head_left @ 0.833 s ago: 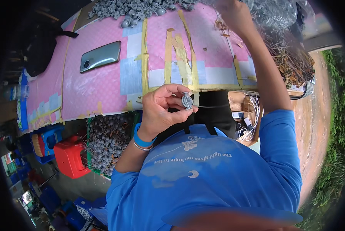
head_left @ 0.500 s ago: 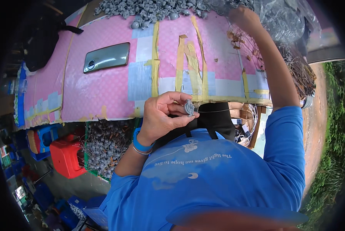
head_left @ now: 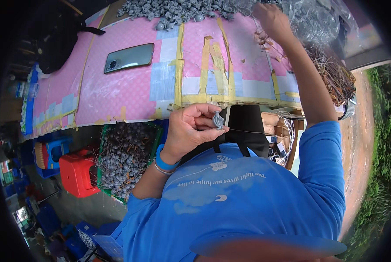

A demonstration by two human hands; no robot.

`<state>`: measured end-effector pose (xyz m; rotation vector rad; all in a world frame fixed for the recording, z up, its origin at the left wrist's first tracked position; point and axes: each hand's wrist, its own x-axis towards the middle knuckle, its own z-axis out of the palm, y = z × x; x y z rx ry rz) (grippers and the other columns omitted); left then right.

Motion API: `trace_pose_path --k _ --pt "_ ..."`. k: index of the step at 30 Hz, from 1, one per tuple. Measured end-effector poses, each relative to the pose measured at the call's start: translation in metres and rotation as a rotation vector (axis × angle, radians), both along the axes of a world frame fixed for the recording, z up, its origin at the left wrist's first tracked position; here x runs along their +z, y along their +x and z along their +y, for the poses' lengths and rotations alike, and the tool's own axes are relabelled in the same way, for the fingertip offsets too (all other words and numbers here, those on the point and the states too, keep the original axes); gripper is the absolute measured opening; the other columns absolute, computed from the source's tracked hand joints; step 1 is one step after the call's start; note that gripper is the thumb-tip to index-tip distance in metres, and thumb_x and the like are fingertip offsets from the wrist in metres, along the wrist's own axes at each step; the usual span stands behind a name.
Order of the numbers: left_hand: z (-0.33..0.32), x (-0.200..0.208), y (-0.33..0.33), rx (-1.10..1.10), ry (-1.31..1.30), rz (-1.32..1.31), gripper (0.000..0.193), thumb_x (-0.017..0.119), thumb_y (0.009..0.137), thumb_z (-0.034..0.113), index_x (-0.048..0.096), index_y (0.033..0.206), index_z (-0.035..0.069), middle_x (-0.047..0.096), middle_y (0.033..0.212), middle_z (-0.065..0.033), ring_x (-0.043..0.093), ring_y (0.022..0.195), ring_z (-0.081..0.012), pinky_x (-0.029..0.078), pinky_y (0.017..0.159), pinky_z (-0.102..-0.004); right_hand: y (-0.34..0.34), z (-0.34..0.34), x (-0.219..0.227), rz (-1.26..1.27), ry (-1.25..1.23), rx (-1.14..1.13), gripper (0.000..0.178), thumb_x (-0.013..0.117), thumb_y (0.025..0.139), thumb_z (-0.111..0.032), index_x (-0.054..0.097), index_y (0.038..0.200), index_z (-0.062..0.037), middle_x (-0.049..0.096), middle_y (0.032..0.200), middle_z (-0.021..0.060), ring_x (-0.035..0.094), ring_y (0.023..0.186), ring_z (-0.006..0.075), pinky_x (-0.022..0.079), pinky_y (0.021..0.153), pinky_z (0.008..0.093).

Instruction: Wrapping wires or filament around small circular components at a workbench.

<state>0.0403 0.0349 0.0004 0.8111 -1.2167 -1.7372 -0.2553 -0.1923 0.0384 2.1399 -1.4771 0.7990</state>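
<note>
My left hand (head_left: 191, 129) is closed near the table's front edge, pinching a small grey moulded plastic piece (head_left: 218, 120) between thumb and fingers. A thin wire (head_left: 248, 131) runs from that piece toward the right, below the table edge. My right hand (head_left: 272, 22) is stretched out to the far side of the table. Its fingers are bent at the right end of a heap of similar grey pieces (head_left: 173, 13), beside a clear plastic bag (head_left: 311, 22). Whatever those fingers hold is too small or hidden to make out.
A phone (head_left: 129, 58) lies on the pink, taped table cover (head_left: 112, 94). Dry brown stems (head_left: 330, 72) are bunched at the right. Below the table stand a green crate (head_left: 100, 163) of grey balls on wires, a red stool (head_left: 75, 174) and a carton (head_left: 272, 120) with white cables.
My right hand has shifted left along the heap, its fingers now showing more distinctly. My left hand still grips the grey piece. The whole view has shifted slightly.
</note>
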Motion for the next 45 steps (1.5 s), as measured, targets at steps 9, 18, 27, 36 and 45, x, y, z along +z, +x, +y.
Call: trace_pose_path --k 9,18,27,36,45 --pt "0.019 0.002 -0.005 0.057 -0.065 -0.045 0.042 0.077 0.074 -0.010 0.060 0.112 -0.008 0.068 0.095 -0.0099 0.068 0.084 -0.0135 0.057 0.077 -0.0263 0.027 0.055 -0.051 0.191 0.205 0.297 0.020 0.062 0.081 -0.012 0.068 0.100 -0.0084 0.066 0.082 0.0093 0.066 0.077 0.0304 0.054 0.068 0.0389" --pt "0.009 0.006 -0.012 0.243 -0.257 -0.076 0.039 0.075 0.075 -0.010 0.061 0.111 -0.008 0.069 0.094 -0.0105 0.070 0.085 -0.0147 0.057 0.075 -0.0259 0.048 0.079 -0.039 0.145 0.363 0.137 0.019 0.062 0.081 -0.012 0.071 0.096 -0.0050 0.069 0.085 0.0174 0.067 0.078 0.0349 0.053 0.070 0.0430" --pt "0.006 0.002 -0.004 0.372 -0.445 -0.195 0.038 0.077 0.074 -0.007 0.064 0.109 -0.004 0.072 0.092 -0.0097 0.072 0.081 -0.0150 0.057 0.073 -0.0250 0.101 0.234 -0.010 -1.048 0.779 0.476 0.023 0.071 0.088 -0.007 0.068 0.109 0.0014 0.070 0.096 0.0055 0.065 0.087 0.0103 0.053 0.081 0.0255" --pt "0.008 0.002 -0.010 0.365 -0.581 -0.358 0.040 0.078 0.068 -0.004 0.065 0.106 0.000 0.073 0.083 -0.0091 0.073 0.076 -0.0142 0.057 0.069 -0.0242 0.093 0.241 -0.010 -0.976 0.775 0.512 0.015 0.070 0.085 0.002 0.072 0.100 0.0022 0.070 0.093 0.0051 0.064 0.083 0.0100 0.052 0.077 0.0227" --pt "0.007 0.008 -0.017 0.466 -0.956 -0.632 0.040 0.078 0.063 -0.007 0.067 0.101 0.001 0.071 0.081 -0.0075 0.073 0.072 -0.0164 0.058 0.063 -0.0244 0.102 0.241 -0.018 -1.141 0.830 0.418 0.020 0.073 0.081 0.005 0.072 0.101 0.0029 0.070 0.089 0.0054 0.064 0.082 0.0088 0.053 0.075 0.0218"
